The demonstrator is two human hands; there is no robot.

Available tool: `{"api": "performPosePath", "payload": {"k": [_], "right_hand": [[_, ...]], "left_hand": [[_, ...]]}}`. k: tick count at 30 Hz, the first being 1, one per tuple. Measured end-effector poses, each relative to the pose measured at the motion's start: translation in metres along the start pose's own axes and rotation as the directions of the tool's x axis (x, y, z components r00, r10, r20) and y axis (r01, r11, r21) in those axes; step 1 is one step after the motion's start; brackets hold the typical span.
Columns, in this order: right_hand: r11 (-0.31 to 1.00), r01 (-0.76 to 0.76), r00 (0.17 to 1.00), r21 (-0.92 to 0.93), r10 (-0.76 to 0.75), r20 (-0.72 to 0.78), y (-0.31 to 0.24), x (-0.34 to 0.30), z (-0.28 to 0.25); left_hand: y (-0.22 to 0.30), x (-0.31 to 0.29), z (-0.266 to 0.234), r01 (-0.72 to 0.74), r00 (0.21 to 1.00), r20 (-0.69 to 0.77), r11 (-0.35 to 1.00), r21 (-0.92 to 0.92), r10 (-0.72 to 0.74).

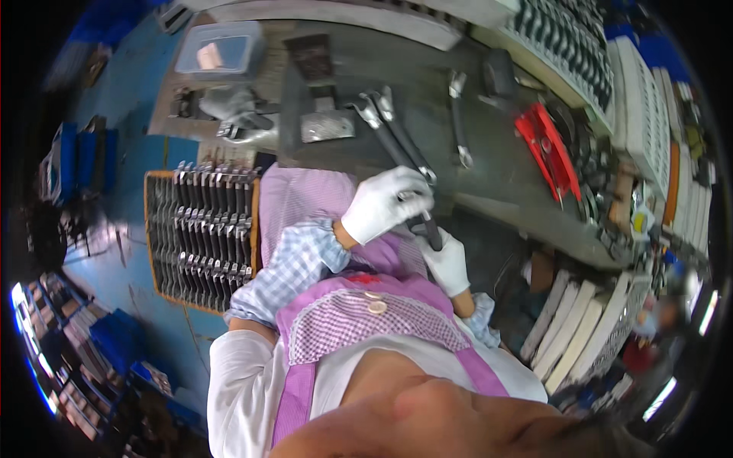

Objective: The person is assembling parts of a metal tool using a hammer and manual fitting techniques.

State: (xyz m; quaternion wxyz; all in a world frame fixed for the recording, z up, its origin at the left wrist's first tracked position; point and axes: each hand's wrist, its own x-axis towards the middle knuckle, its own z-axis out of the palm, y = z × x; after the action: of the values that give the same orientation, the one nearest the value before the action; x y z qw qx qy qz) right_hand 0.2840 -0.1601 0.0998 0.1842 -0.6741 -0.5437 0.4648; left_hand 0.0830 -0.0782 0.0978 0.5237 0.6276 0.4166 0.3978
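Note:
White gloves cover both my hands, which are close together at the table's near edge. My right hand (447, 263) is wrapped around the lower part of a short black-handled piece (432, 231); its exact kind does not show. At its upper end, my left hand (387, 204) has its fingers bent and closed on it, hiding that end. Just beyond my hands, two black bars with silver forked ends (397, 136) lie side by side on the dark table (489, 179). A similar bar (458, 118) lies apart, farther right.
At my left stands an orange-edged crate (150, 237) with rows of black-and-silver pieces. A clear plastic box (183, 57), a grey cloth bundle (229, 103) and a small clear bag (328, 127) are on the table. A red tray (546, 149) lies right; white racks (637, 99) stand beyond.

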Motion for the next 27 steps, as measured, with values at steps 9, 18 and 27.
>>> {"api": "performPosePath", "payload": {"k": [9,18,27], "right_hand": [[0.845,0.376,0.915,0.380,-0.404,-0.009,-0.091,0.154,0.094],[0.770,0.570,0.799,-0.287,-0.601,-0.027,-0.148,0.194,0.107],[0.815,0.563,0.799,-0.137,-0.580,-0.162,-0.078,0.201,0.105]], "left_hand": [[-0.072,-0.032,-0.036,0.258,0.609,-0.403,0.651,-0.714,-0.683],[-0.082,-0.031,-0.111,0.284,0.490,-0.612,0.777,-0.561,-0.621],[-0.113,0.014,-0.110,0.426,0.602,-0.730,0.903,-0.050,-0.325]]}}
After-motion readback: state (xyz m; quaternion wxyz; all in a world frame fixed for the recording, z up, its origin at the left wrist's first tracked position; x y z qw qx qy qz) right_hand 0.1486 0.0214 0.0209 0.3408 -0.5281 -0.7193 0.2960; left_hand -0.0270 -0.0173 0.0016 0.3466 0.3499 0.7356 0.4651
